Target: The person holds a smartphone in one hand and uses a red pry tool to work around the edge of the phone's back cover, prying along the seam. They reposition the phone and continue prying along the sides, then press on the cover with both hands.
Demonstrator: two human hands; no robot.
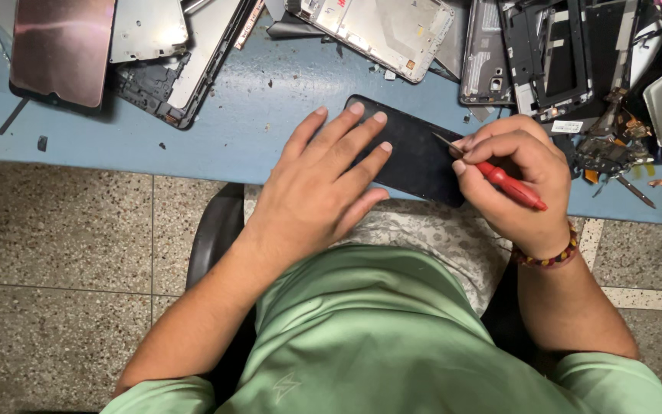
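A left hand (pixel 323 184) lies flat, fingers spread, pinning a black smartphone (pixel 415 157) at the blue worktop's (pixel 270 100) near edge, while the right hand (pixel 515 180) is closed around a red-handled screwdriver (pixel 499 180), tip at the phone's side. Thin, stiff and probably slick and fragile, the phone looks best held by its edges. Stripped phone frames (pixel 392 31) lie beyond.

Left hand (pixel 323 180) pressing flat on black rectangular phone (pixel 415 157) at blue table (pixel 216 130) edge; right hand (pixel 515 180) gripping red-handled slim screwdriver (pixel 511 184), tip touching phone.
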